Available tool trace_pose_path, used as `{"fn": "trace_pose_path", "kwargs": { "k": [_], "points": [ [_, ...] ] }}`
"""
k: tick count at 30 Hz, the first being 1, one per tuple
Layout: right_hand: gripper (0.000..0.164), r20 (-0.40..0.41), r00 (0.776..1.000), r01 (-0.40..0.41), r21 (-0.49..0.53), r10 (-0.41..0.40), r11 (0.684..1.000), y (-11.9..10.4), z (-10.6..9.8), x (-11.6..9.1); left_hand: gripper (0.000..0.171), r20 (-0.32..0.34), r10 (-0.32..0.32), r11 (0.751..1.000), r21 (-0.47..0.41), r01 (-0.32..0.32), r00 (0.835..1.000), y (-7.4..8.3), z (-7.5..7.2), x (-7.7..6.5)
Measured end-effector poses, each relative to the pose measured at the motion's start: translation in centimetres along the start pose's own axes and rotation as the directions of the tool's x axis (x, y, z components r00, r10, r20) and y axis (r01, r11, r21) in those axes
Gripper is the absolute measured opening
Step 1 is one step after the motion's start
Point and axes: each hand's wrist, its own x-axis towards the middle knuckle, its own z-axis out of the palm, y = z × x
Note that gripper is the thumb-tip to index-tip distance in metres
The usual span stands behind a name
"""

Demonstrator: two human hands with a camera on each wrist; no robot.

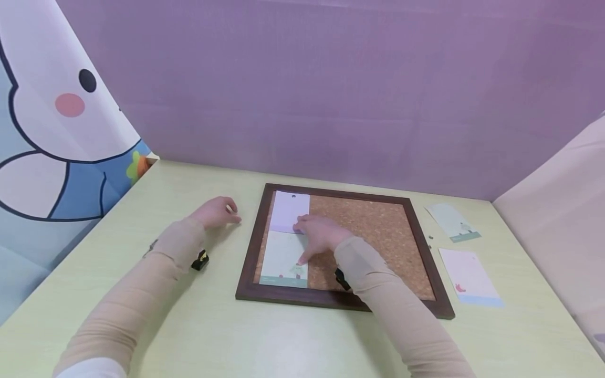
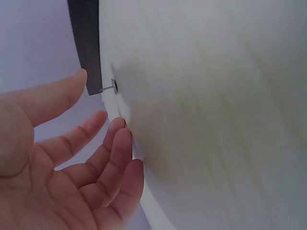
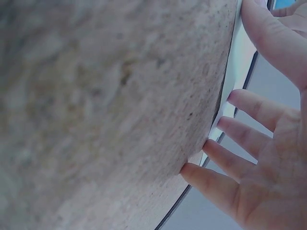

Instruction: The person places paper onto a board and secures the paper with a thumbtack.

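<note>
A lilac card (image 1: 283, 206) and a pale green card (image 1: 279, 254) lie one above the other on the left side of a brown-framed cork board (image 1: 368, 226). A dark tack (image 1: 293, 196) sits at the lilac card's top. My right hand (image 1: 322, 234) spreads its fingers over the cards' right edges, the thumb near the green card's lower part. Left of the board, my left hand (image 1: 216, 212) is low over the table. Its thumb and fingers stand apart around a flat-headed thumbtack (image 2: 114, 86), which rests head down, point up.
Right of the board lie another green-edged card (image 1: 455, 222) and a pinkish card with a blue edge (image 1: 471, 278). Small dark tacks (image 1: 430, 238) are between them and the frame. A purple cloth (image 1: 302, 94) stands behind the table (image 1: 198, 325).
</note>
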Motion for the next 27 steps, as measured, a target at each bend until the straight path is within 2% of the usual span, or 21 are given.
{"fn": "trace_pose_path", "kwargs": {
  "k": [10, 27],
  "points": [
    [0.088, 0.005, 1.000, -0.003, -0.007, 0.003, 1.000, 0.0, 0.0, 0.0, 0.019, -0.018, -0.001, 0.997, 0.083, 0.003, 1.000, 0.6, 0.3, 0.4],
    [0.089, 0.004, 1.000, 0.012, -0.004, -0.012, 1.000, 0.1, 0.0, 0.0, 0.013, -0.014, 0.015, 0.994, 0.110, -0.013, 1.000, 1.1, 0.2, 0.6]
  ]
}}
